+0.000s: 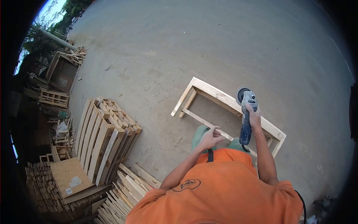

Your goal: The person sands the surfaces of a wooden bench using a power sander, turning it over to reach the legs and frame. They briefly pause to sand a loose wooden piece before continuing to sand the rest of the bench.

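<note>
While the blue-and-grey handheld angle grinder sits at about 3 o'clock from frame centre, its round disc end rests against the upper long rail of the pale rectangular wooden frame lying flat on the ground. Right hand wrapped tight around the grinder body, fingers closed over it, black cord trailing back by the torso. Left hand at 8 o'clock from the grinder, fingers curled in narrow on the thin inner slat of the frame, touching it; can't tell if it truly grips or just presses. Frame runs diagonally, from 11 o'clock to 4 o'clock, partly hidden by the arms and the orange t-shirt at 6 o'clock. Green trousers show just under the left hand. Ground is bare grey-brown packed dirt. At 9 o'clock, well apart from the frame, a stack of weathered wooden pallets; at 7 o'clock loose pale planks piled, plus a flat brown board beside them. More pallet scrap at 10 o'clock.
</note>
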Tool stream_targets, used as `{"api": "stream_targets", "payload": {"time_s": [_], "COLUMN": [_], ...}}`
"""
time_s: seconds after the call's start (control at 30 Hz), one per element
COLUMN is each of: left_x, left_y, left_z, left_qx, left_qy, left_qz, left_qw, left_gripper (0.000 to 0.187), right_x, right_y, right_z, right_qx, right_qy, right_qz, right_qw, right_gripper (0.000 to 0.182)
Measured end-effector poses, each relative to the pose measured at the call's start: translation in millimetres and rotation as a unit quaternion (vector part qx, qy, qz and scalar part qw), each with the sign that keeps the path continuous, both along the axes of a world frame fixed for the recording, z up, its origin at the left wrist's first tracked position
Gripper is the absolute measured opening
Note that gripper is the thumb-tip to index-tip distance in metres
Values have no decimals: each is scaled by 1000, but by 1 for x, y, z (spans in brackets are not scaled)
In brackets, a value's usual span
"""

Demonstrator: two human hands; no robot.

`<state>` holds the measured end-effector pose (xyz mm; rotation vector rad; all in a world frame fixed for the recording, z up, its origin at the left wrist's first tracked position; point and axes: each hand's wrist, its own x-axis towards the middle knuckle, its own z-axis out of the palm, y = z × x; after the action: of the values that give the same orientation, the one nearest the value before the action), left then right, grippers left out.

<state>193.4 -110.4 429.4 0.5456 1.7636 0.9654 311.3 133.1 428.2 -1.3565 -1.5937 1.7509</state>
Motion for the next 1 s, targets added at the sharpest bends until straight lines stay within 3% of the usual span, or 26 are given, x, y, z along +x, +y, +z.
{"api": "stream_targets", "payload": {"time_s": [0.07, 0.17, 0.27, 0.3, 0.33, 0.37, 0.43, 0.5, 0.7, 0.87, 1.0], "left_x": [4, -9, -57, -72, -100, -108, -162, -216, -333, -373, -393], "left_y": [9, 22, 31, 22, 34, 27, 32, 36, 42, 41, 40], "left_z": [-36, -63, -83, -97, -121, -164, -188, -244, -361, -402, -408], "left_qx": [32, 30, 6, -63, -112, -26, -85, -115, -120, -107, -110], "left_qy": [-38, 0, -104, -97, -76, -11, -44, -26, -24, -18, -49], "left_qz": [-7, -96, -107, -81, -53, 33, 48, 66, 45, 32, 26], "left_qw": [999, 995, 989, 990, 989, 999, 994, 991, 991, 994, 992], "left_gripper": [80, 86, 95, 98, 100, 96, 93, 86, 75, 77, 75], "right_x": [-35, -91, -152, -180, -216, -242, -273, -326, -432, -465, -486], "right_y": [-14, -38, -57, -63, -61, -63, -80, -76, -78, -82, -82], "right_z": [-21, -32, -77, -73, -102, -140, -211, -266, -368, -410, -409], "right_qx": [32, 41, 51, -12, -4, 18, 1, -13, -34, -32, -50], "right_qy": [-7, -38, -120, -148, -146, -146, -164, -165, -180, -152, -165], "right_qz": [7, 51, 56, 55, 42, 2, -34, -48, -84, -102, -100], "right_qw": [999, 997, 990, 987, 988, 989, 986, 985, 980, 983, 980], "right_gripper": [66, 63, 64, 65, 65, 65, 66, 67, 69, 70, 69]}}
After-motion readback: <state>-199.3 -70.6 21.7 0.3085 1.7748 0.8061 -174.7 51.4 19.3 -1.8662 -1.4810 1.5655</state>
